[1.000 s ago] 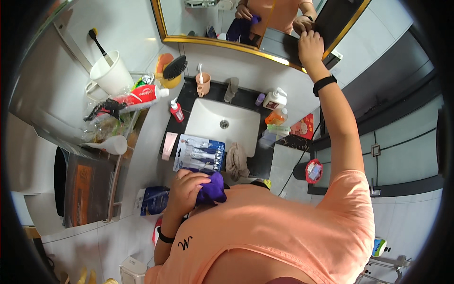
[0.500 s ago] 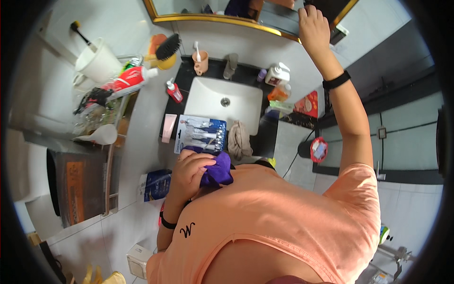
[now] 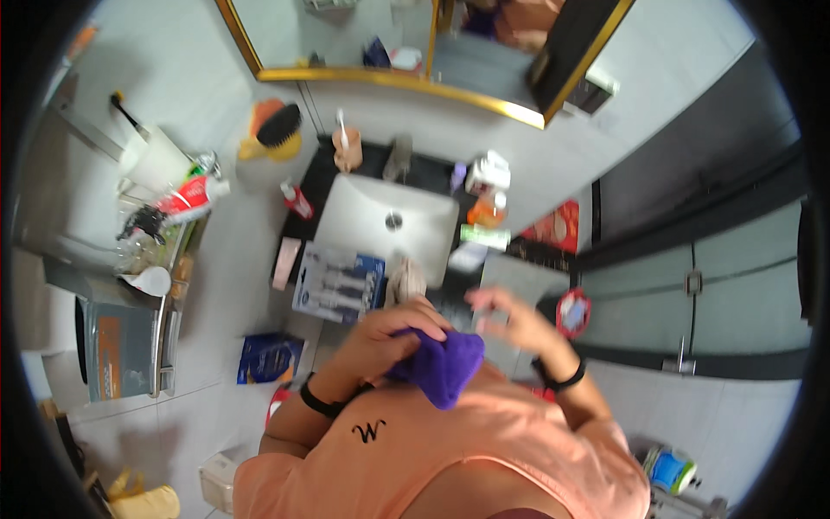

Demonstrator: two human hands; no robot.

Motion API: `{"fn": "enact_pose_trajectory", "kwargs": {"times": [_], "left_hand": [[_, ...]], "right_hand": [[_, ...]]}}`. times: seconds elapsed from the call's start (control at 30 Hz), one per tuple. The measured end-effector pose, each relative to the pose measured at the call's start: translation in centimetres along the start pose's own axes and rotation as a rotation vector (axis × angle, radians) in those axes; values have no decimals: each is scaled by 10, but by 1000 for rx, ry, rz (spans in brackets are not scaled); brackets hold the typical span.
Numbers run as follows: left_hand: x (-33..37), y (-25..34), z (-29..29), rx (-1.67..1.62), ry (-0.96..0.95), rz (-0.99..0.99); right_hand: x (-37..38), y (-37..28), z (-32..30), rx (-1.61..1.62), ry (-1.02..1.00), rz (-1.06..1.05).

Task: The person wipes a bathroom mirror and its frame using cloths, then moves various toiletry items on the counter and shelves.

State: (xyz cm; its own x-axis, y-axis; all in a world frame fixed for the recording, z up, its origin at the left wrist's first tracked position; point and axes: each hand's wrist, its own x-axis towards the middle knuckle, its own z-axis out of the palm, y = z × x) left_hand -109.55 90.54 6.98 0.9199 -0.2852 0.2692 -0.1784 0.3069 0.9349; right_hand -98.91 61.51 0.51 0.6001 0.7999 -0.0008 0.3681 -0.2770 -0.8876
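Note:
My left hand (image 3: 385,339) is closed on a purple cloth (image 3: 443,368), which hangs in folds in front of my chest. To the right, my right hand (image 3: 514,318) is raised over the counter's front edge, slightly blurred, with its fingers apart and nothing in them. Just beyond my left hand, a crumpled beige cloth (image 3: 406,281) lies over the front rim of the white sink (image 3: 441,227). A blister pack of toothbrushes (image 3: 337,284) rests at the sink's front left corner, beside a pink tube (image 3: 285,263).
Along the counter stand a pink cup (image 3: 347,154) with a toothbrush, a grey faucet (image 3: 399,157), a white pump bottle (image 3: 488,175), an orange bottle (image 3: 488,210) and a red bottle (image 3: 296,200). Above hangs a gold-framed mirror (image 3: 372,80). At left is a loaded shelf (image 3: 169,324).
My right hand has come down from the mirror's right edge to near the purple cloth. My left hand has moved right with the cloth. The view has shifted, showing more mirror.

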Motion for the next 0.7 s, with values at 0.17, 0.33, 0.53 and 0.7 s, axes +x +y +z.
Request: {"fn": "enact_pose_trajectory", "kwargs": {"times": [0.17,0.33,0.53,0.7], "left_hand": [[53,-62,57,121,-182,-2],[73,-126,105,406,-357,101],[67,-125,109,393,-265,18],[61,-125,77,383,-408,157]], "right_hand": [[-46,34,7,232,-516,400],[-62,52,6,240,-347,116],[-59,72,-11,127,-287,-53],[-34,58,-22,-475,-231,-473]]}}
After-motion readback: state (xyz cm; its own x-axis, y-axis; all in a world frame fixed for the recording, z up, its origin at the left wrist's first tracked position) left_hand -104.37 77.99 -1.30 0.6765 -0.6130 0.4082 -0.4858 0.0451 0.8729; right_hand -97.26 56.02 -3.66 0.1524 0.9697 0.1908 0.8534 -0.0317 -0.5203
